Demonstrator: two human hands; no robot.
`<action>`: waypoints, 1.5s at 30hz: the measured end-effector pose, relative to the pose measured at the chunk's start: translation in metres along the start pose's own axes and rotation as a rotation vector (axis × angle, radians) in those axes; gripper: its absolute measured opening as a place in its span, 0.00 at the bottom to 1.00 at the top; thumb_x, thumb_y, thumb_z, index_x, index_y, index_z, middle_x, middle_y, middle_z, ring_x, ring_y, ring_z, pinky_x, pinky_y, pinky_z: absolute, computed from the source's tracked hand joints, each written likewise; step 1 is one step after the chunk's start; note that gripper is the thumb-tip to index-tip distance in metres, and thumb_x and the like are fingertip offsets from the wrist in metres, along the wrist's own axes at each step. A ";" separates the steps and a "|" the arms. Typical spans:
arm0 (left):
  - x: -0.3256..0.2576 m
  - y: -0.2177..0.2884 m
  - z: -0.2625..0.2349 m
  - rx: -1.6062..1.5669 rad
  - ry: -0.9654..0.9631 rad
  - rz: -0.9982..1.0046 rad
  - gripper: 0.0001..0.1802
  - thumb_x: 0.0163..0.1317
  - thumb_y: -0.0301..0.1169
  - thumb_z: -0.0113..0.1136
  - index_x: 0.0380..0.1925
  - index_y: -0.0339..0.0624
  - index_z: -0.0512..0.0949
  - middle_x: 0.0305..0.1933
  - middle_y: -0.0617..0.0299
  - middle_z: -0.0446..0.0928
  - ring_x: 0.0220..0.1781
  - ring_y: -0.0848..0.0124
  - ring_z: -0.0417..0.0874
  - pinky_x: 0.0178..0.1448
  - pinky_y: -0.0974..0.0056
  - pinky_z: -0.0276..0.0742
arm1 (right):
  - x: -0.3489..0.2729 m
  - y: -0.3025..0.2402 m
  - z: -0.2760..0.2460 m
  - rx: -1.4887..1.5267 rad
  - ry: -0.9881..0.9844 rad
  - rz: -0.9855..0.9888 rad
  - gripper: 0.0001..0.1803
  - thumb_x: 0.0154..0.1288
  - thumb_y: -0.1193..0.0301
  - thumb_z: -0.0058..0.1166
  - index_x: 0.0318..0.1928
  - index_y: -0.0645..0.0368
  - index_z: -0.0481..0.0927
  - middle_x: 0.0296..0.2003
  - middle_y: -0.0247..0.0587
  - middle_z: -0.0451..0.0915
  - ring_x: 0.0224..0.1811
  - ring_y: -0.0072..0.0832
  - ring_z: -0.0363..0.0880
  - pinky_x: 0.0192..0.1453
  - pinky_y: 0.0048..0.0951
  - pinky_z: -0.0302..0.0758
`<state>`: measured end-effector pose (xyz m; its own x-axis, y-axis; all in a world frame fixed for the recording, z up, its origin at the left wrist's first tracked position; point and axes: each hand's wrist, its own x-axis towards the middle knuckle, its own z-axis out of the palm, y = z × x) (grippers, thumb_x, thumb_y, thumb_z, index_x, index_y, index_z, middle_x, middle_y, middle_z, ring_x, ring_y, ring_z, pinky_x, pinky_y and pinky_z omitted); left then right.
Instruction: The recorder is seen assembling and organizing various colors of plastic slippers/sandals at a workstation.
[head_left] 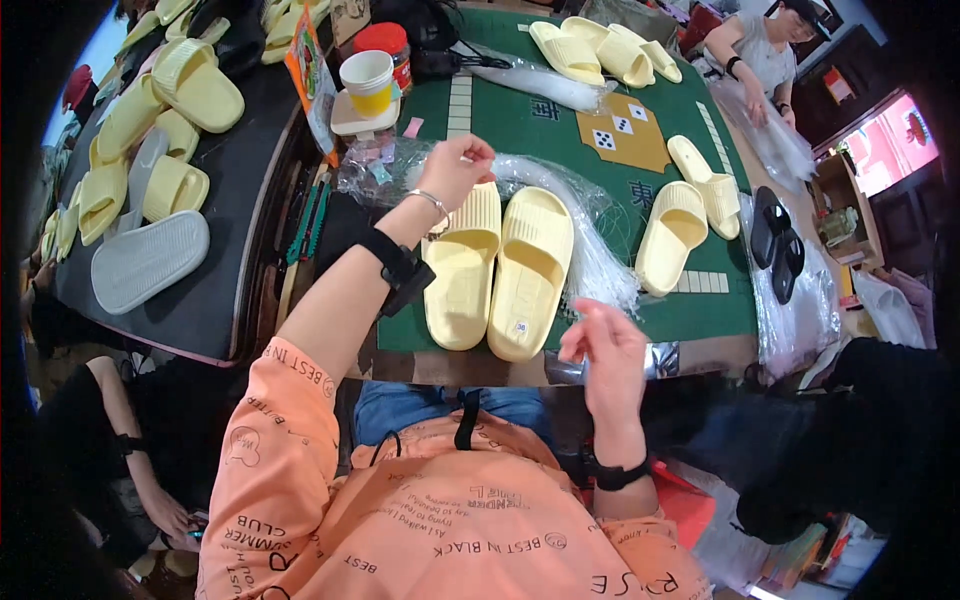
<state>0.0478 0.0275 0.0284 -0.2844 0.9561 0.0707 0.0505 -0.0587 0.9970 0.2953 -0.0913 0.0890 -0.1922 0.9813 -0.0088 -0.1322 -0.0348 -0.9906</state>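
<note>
A pair of pale yellow slide slippers stands in front of me, a left slipper (460, 270) and a right slipper (531, 275) with a small round sticker on its heel. Above the left slipper's toe is my left hand (457, 168), its fingers curled into a pinch; anything in them is too small to make out. My right hand (611, 360) is raised at the table's near edge, right of the pair, thumb and fingers drawn together, their contents unclear. Beside the right slipper lies a bundle of thin, clear-white plastic strands (605, 265), its far part in clear wrapping.
More yellow slippers (672, 235) lie to the right and at the far edge (570, 52). Black slippers (780, 245) rest on plastic. A dark side table (235, 190) at left bears several slippers. Cutters (310, 215) and a yellow-white cup (367, 83) stand between. A co-worker (755, 60) handles plastic bags.
</note>
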 end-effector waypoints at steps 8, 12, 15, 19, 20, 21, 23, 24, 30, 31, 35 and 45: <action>0.005 -0.018 0.034 0.767 -0.308 0.339 0.08 0.54 0.25 0.47 0.34 0.39 0.74 0.34 0.53 0.76 0.38 0.60 0.76 0.43 0.64 0.70 | 0.035 0.074 0.013 0.214 -0.307 0.874 0.14 0.63 0.65 0.42 0.29 0.65 0.73 0.09 0.27 0.61 0.10 0.14 0.56 0.13 0.18 0.50; 0.004 -0.020 0.048 0.918 -0.398 0.188 0.12 0.56 0.33 0.44 0.34 0.43 0.76 0.35 0.52 0.76 0.40 0.57 0.75 0.45 0.60 0.70 | 0.070 0.061 0.026 -0.006 -0.262 0.748 0.13 0.62 0.66 0.43 0.25 0.60 0.74 0.12 0.25 0.63 0.10 0.14 0.56 0.12 0.18 0.49; 0.005 -0.024 0.050 0.876 -0.400 0.119 0.13 0.56 0.35 0.42 0.32 0.44 0.77 0.34 0.53 0.77 0.38 0.57 0.76 0.44 0.59 0.70 | 0.079 0.066 0.035 0.010 -0.169 0.704 0.14 0.62 0.66 0.43 0.23 0.58 0.74 0.14 0.26 0.65 0.13 0.16 0.59 0.15 0.19 0.54; 0.008 -0.023 0.054 0.941 -0.421 0.108 0.14 0.55 0.36 0.42 0.29 0.48 0.79 0.32 0.54 0.77 0.37 0.58 0.77 0.43 0.60 0.71 | 0.095 0.100 0.028 0.074 -0.170 0.644 0.11 0.61 0.68 0.42 0.26 0.59 0.74 0.17 0.29 0.68 0.15 0.18 0.61 0.20 0.21 0.60; 0.009 -0.021 0.056 0.990 -0.443 0.085 0.14 0.55 0.36 0.42 0.29 0.49 0.79 0.32 0.54 0.77 0.37 0.58 0.77 0.43 0.60 0.71 | 0.097 0.114 0.030 0.048 -0.035 0.538 0.09 0.60 0.70 0.41 0.27 0.59 0.73 0.19 0.30 0.69 0.16 0.18 0.62 0.22 0.20 0.60; 0.008 -0.018 0.052 0.990 -0.462 0.032 0.14 0.55 0.37 0.43 0.30 0.50 0.79 0.33 0.54 0.77 0.37 0.58 0.77 0.43 0.60 0.71 | 0.096 0.112 0.040 0.021 0.089 0.433 0.07 0.59 0.72 0.40 0.29 0.59 0.72 0.20 0.31 0.69 0.17 0.18 0.62 0.23 0.20 0.61; 0.006 -0.015 0.049 0.975 -0.454 -0.001 0.14 0.55 0.37 0.43 0.31 0.50 0.79 0.33 0.54 0.77 0.37 0.58 0.77 0.43 0.60 0.71 | 0.092 0.102 0.048 0.110 0.099 0.502 0.06 0.59 0.74 0.38 0.28 0.57 0.70 0.18 0.29 0.66 0.16 0.17 0.61 0.19 0.18 0.57; 0.006 -0.014 0.050 0.955 -0.451 -0.022 0.14 0.55 0.38 0.44 0.32 0.50 0.79 0.34 0.55 0.77 0.37 0.59 0.77 0.44 0.61 0.71 | 0.090 0.092 0.050 0.198 0.121 0.562 0.07 0.59 0.76 0.36 0.26 0.55 0.67 0.16 0.28 0.63 0.15 0.15 0.60 0.15 0.16 0.54; 0.013 -0.032 0.046 0.565 -0.392 -0.032 0.09 0.51 0.31 0.54 0.31 0.40 0.79 0.31 0.58 0.79 0.33 0.72 0.78 0.39 0.69 0.72 | 0.092 0.104 0.048 0.346 0.042 0.443 0.05 0.59 0.74 0.39 0.31 0.56 0.70 0.20 0.29 0.67 0.18 0.17 0.65 0.19 0.16 0.58; 0.011 -0.029 0.046 0.562 -0.390 -0.034 0.09 0.51 0.31 0.54 0.31 0.40 0.79 0.31 0.58 0.79 0.33 0.72 0.78 0.39 0.69 0.72 | 0.088 0.093 0.049 0.344 0.041 0.445 0.05 0.59 0.74 0.39 0.31 0.56 0.70 0.20 0.29 0.67 0.18 0.17 0.65 0.19 0.16 0.58; 0.005 -0.023 0.041 0.228 -0.080 -0.015 0.08 0.53 0.25 0.53 0.33 0.35 0.76 0.31 0.59 0.78 0.34 0.76 0.78 0.39 0.71 0.72 | 0.060 0.066 0.026 -0.323 -0.098 0.261 0.09 0.58 0.71 0.46 0.37 0.61 0.74 0.26 0.37 0.75 0.25 0.21 0.72 0.27 0.22 0.67; -0.016 0.018 0.022 -0.431 -0.142 -0.106 0.17 0.54 0.27 0.52 0.45 0.35 0.68 0.29 0.61 0.75 0.23 0.82 0.64 0.28 0.78 0.60 | 0.148 0.060 0.061 -0.559 -0.146 -0.246 0.07 0.57 0.73 0.50 0.33 0.65 0.75 0.23 0.37 0.76 0.21 0.18 0.70 0.28 0.21 0.69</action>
<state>0.0742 0.0176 0.0443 -0.1307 0.9914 -0.0077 -0.3831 -0.0433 0.9227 0.1996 0.0404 0.0367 -0.3573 0.9104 0.2084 0.3309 0.3321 -0.8833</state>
